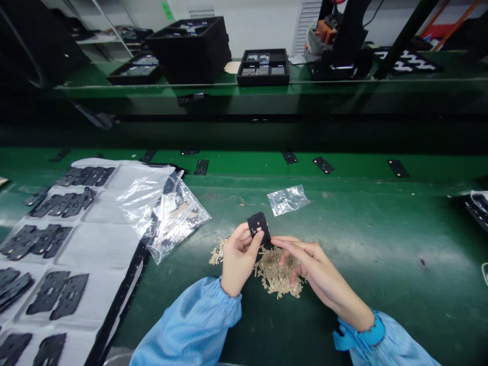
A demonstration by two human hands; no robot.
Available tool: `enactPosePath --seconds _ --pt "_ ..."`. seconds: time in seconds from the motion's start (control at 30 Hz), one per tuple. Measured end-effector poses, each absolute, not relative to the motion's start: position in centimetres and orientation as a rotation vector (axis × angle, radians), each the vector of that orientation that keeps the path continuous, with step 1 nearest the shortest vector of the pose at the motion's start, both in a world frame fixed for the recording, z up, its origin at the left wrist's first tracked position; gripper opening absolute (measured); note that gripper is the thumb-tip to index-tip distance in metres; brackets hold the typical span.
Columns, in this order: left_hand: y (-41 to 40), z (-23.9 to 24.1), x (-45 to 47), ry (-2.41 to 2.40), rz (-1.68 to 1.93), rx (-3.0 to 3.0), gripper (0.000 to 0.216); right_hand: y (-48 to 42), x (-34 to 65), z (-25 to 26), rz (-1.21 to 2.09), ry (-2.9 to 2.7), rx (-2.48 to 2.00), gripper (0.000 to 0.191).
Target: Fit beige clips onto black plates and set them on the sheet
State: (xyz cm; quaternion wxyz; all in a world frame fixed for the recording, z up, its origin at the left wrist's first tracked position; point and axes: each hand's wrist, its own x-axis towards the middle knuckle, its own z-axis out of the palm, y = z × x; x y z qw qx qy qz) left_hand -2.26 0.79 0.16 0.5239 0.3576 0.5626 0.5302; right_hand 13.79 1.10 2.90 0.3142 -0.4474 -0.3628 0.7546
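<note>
My left hand (pixel 240 251) is closed on a small flat black plastic part (pixel 258 227), pinched with the thumb across its face. The part is tilted up and shows small light patches and cut-outs. At its lower right edge my right hand (pixel 310 264) has a fingertip touching or very near it, with the other fingers stretched out and apart. Beneath both hands lies a loose pile of small tan branched pieces (pixel 280 282). A few more tan pieces (pixel 216 254) are scattered left of my left hand.
A white-lined tray (pixel 102 239) of similar black parts stands at left, overlapped by a clear bag (pixel 179 218) of tan pieces. A small clear bag (pixel 288 200) lies ahead. Several black parts (pixel 323 164) lie on the green strip behind; black boxes (pixel 263 76) sit on the shelf.
</note>
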Motion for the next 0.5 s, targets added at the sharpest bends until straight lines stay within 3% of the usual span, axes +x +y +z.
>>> enactPosePath --seconds 0.5 --pt "0.75 0.43 -2.31 1.334 1.252 0.842 0.031 1.53 13.89 2.74 2.090 -0.751 -1.116 0.027"
